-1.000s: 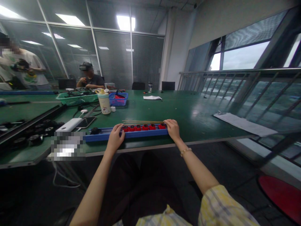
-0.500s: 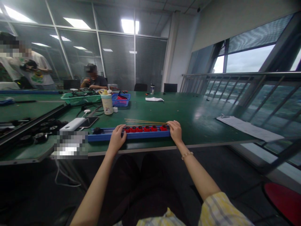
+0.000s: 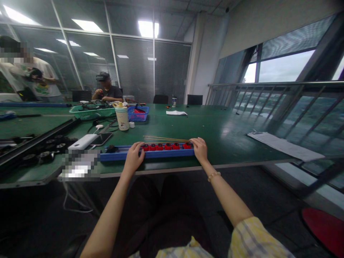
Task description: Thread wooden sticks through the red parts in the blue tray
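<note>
A long blue channel-shaped tray (image 3: 169,154) lies along the near edge of the green table. Several red parts with black tops (image 3: 168,146) sit in a row inside it, and a dark part (image 3: 111,148) rests toward its left end. My left hand (image 3: 133,157) is closed over the tray left of the red parts, thumb on the near wall. At the right end, my right hand (image 3: 199,148) is closed around the tray's end, next to the last red part; its fingertips are partly hidden. Thin yellowish rods (image 3: 163,138) lie just behind the tray, their right ends reaching my right hand.
To the left are a white power bank (image 3: 82,142), a phone (image 3: 102,139), and a black rail (image 3: 40,141) with dark parts around it. Beyond stand a cup (image 3: 122,118), a green basket (image 3: 92,114) and a blue basket (image 3: 138,116). Papers (image 3: 285,145) lie right. Two people are across the table.
</note>
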Demonstrator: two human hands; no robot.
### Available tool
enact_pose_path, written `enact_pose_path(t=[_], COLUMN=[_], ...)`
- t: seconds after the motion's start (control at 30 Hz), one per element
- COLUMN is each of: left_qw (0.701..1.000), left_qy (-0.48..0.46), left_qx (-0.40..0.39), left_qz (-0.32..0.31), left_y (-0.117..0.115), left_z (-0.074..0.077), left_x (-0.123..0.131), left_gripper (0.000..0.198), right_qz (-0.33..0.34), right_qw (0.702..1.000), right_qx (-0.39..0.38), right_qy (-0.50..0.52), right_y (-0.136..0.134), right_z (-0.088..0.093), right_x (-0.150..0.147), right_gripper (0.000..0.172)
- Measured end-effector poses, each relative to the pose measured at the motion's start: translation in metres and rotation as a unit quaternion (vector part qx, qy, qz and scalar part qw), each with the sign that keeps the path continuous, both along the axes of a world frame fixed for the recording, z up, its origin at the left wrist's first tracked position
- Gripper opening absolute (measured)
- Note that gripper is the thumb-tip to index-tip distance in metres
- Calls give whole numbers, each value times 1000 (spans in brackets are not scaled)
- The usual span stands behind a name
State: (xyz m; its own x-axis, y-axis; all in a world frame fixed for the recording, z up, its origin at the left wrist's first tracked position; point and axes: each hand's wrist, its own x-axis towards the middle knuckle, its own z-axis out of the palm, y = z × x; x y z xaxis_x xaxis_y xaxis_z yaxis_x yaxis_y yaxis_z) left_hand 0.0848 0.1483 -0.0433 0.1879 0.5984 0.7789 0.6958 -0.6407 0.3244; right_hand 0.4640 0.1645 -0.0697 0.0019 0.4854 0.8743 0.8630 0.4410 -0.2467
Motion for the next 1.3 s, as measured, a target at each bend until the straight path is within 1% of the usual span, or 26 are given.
enact_pose_path(t=[0.13, 0.2, 0.27, 0.37, 0.43, 0.6, 0.9, 1.13, 1.3], left_qw=[1000, 1000, 1000, 1000, 1000, 1000, 999, 999, 999], left_qy=[2, 1, -6, -22, -27, -10, 14, 7, 8], left_qx=[-2, -6, -8, -1, 8, 23, 31, 26, 28], left_qz=[0, -1, -1, -2, -2, 7, 10, 24, 25], left_y=[0, -1, -1, -1, -2, -6, -6, -8, -8], left_z=[0, 0, 0, 0, 1, 4, 5, 5, 5], left_x=[0, 0, 0, 0, 0, 0, 0, 1, 1], left_gripper=[32, 33, 38, 51, 55, 39, 27, 32, 29], right_qz=[-4, 1, 11, 26, 30, 35, 47, 44, 50], right_qw=[999, 998, 998, 999, 999, 999, 999, 999, 999], right_qx=[32, 35, 28, 11, 6, -4, -4, -7, -7], right_qy=[41, 54, 51, 31, 21, 19, 15, 18, 17], right_y=[-4, -6, -6, -6, -7, -8, -10, -12, -11], right_z=[1, 1, 1, 2, 2, 0, 1, 1, 0], right_x=[1, 1, 1, 0, -1, 1, 1, 1, 1], right_gripper=[31, 32, 31, 31, 30, 29, 27, 28, 26])
